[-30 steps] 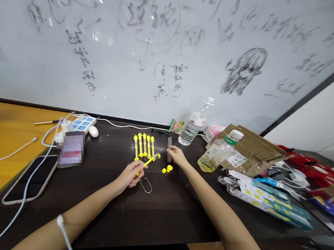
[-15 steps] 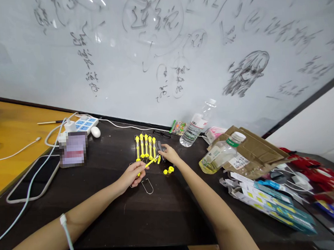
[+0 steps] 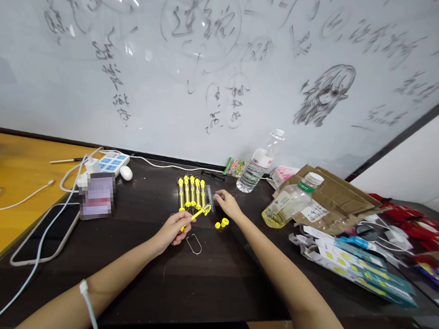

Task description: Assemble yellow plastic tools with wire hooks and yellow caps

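Note:
My left hand [image 3: 179, 226] is closed around a slim yellow rod [image 3: 197, 215], which looks like the inner part of a spring scale, its tip pointing up to the right. Just right of the clear tubes [image 3: 210, 200], my right hand [image 3: 226, 204] has its fingers bent and close together; what they pinch, if anything, is too small to make out. Beyond my left hand, several yellow spring scales [image 3: 192, 192] lie side by side. Small yellow caps [image 3: 222, 224] sit below my right hand. A bent wire hook [image 3: 194, 244] lies on the dark table.
To the right stand a water bottle [image 3: 257, 167] and a bottle of yellow drink [image 3: 290, 202], with a cardboard piece [image 3: 340, 197] and an opened box [image 3: 363, 267]. At left are a phone [image 3: 45, 234], a power strip [image 3: 111, 163] and cables. A whiteboard [image 3: 155, 89] rises behind.
My right hand has drawn slightly to the right, and the clear tubes show more plainly beside its fingertips. My left hand keeps the yellow rod in nearly the same place.

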`<state>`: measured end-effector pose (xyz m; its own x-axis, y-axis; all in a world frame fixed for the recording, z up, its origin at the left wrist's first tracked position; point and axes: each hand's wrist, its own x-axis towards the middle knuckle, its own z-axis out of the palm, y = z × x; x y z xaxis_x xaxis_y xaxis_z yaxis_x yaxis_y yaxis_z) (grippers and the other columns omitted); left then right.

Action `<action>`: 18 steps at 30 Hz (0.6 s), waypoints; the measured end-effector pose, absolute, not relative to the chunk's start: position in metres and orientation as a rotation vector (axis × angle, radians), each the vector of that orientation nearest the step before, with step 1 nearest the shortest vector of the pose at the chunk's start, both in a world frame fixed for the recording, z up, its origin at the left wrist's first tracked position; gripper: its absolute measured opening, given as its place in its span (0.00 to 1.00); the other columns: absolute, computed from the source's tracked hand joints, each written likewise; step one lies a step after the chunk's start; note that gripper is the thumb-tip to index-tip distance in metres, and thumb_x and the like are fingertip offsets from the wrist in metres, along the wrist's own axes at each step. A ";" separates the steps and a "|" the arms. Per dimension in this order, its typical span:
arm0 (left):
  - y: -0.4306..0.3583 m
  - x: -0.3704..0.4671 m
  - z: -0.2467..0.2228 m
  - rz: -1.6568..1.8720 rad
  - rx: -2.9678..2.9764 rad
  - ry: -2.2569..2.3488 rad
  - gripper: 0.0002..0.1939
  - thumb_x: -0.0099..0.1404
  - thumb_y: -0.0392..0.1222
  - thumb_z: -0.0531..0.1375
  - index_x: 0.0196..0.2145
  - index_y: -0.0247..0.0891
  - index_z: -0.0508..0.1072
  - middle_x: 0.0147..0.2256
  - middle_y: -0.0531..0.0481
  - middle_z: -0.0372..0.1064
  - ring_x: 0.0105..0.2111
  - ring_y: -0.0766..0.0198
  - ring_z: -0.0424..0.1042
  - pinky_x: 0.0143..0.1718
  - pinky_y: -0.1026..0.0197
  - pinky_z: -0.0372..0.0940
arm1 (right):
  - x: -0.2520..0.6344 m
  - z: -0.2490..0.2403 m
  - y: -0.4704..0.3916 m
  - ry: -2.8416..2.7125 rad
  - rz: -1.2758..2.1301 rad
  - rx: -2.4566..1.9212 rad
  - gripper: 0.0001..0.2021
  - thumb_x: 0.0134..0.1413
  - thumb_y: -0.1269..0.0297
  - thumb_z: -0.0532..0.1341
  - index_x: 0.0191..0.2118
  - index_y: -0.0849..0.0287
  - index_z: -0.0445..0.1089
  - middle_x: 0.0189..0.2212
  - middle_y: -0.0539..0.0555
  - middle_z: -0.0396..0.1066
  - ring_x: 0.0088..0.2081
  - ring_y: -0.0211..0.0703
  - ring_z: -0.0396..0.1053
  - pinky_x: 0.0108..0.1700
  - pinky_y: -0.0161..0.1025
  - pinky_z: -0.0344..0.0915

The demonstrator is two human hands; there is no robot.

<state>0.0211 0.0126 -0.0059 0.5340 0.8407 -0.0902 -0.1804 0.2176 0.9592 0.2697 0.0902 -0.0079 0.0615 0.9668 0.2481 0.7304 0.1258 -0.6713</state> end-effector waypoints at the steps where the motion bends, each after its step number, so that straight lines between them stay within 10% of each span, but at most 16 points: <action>1: 0.012 0.021 -0.005 0.798 1.137 0.716 0.12 0.60 0.49 0.57 0.35 0.36 0.66 0.20 0.61 0.55 0.10 0.79 0.46 0.08 0.75 0.42 | 0.267 -0.003 0.084 -1.699 0.421 -1.632 0.16 0.57 0.55 0.52 0.41 0.60 0.69 0.29 0.52 0.69 0.32 0.43 0.66 0.37 0.38 0.61; 8: 0.010 0.021 0.000 0.787 1.193 0.724 0.11 0.59 0.48 0.56 0.34 0.36 0.66 0.18 0.61 0.56 0.10 0.77 0.48 0.08 0.74 0.43 | 0.226 0.009 0.012 -1.648 0.780 -1.128 0.17 0.61 0.53 0.49 0.42 0.57 0.69 0.38 0.55 0.69 0.36 0.41 0.67 0.36 0.36 0.64; 18: 0.010 0.018 -0.004 0.862 1.765 0.840 0.11 0.63 0.46 0.54 0.28 0.36 0.66 0.18 0.57 0.62 0.19 0.70 0.63 0.25 0.68 0.59 | 0.206 -0.016 -0.022 -1.616 0.991 -1.077 0.14 0.61 0.51 0.51 0.34 0.56 0.61 0.19 0.45 0.58 0.20 0.35 0.56 0.23 0.32 0.55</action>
<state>0.0178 0.0101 -0.0040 0.5126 0.8396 0.1799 0.1584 -0.2983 0.9412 0.2063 -0.0216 -0.0160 -0.1889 0.9484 0.2545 0.2035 0.2913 -0.9347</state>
